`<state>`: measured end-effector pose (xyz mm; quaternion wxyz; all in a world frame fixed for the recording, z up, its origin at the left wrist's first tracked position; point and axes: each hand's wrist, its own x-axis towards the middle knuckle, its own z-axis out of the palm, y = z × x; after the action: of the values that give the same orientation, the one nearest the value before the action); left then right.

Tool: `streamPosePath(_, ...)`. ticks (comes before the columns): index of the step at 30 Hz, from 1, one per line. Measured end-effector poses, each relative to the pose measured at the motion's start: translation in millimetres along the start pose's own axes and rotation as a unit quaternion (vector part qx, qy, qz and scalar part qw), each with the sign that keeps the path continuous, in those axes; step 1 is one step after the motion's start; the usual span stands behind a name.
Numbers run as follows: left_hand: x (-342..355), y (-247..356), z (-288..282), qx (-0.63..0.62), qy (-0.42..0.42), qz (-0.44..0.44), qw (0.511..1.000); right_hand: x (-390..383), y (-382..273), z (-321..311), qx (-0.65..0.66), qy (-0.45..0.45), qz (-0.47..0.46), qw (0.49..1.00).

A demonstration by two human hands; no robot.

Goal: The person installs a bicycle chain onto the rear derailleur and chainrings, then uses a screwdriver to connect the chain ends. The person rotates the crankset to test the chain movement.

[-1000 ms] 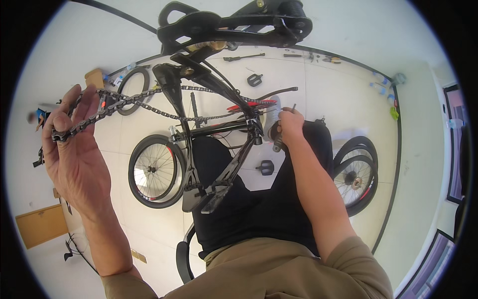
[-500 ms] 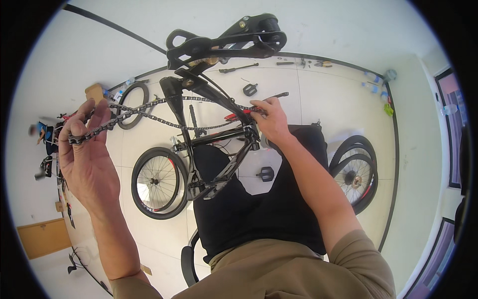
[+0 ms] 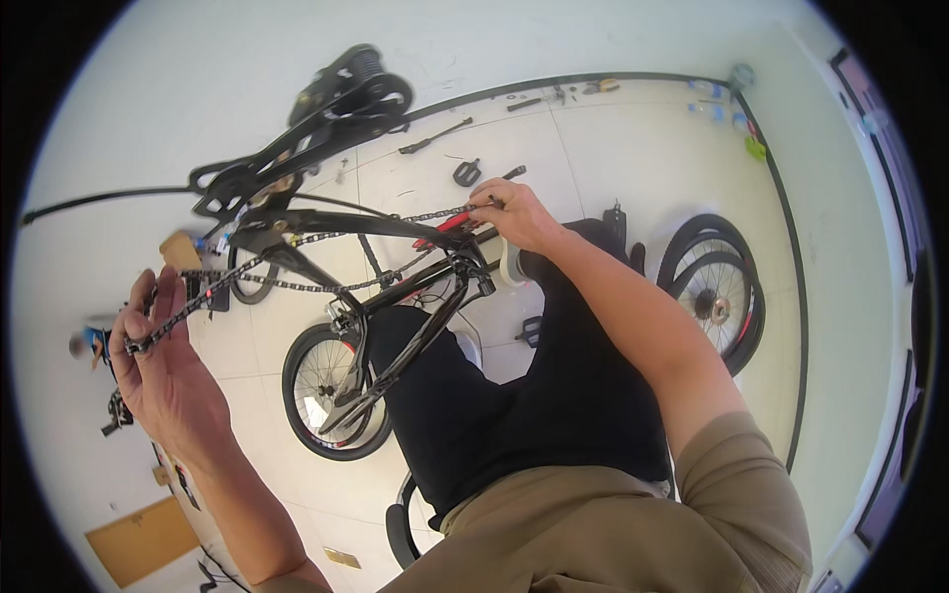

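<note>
Hands well apart, one at each end of the chain (image 3: pixel 213 298). Left hand (image 3: pixel 176 385) is curled, the chain's near end clamped between thumb and fingers; grip looks unchanged from both earlier frames. Right hand (image 3: pixel 522 212) is at the red ring (image 3: pixel 445 229), fingertips bunched where the chain meets it; cannot tell whether they pinch the chain or only touch it. One second ago this hand was farther from the ring, beside the crank; half a second ago it had already reached the ring. Chain runs between the hands, past the rear tubes of the black bike frame (image 3: pixel 351 225). The frame has turned: its gear mechanism (image 3: pixel 326 128), previously lying nearly level at top centre, now slants at upper left, with a black cable (image 3: pixel 109 205) stretching leftward from it. Pedal (image 3: pixel 530 332) on the floor, earlier fully visible between the legs, is now partly covered by the right trouser leg (image 3: pixel 583 346).
</note>
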<state>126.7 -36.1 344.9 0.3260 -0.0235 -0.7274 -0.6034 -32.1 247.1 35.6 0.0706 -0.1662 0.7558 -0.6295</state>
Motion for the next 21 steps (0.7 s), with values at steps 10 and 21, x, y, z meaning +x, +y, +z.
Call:
streamPosePath(10,6,-4,18,0.042,0.010,-0.036,0.998,-13,-12,-25,-0.019,0.107,0.050,0.993)
streamPosePath(21,11,-13,12,0.085,0.000,-0.044,0.995,-19,-6,-22,-0.214,0.149,-0.018,0.965)
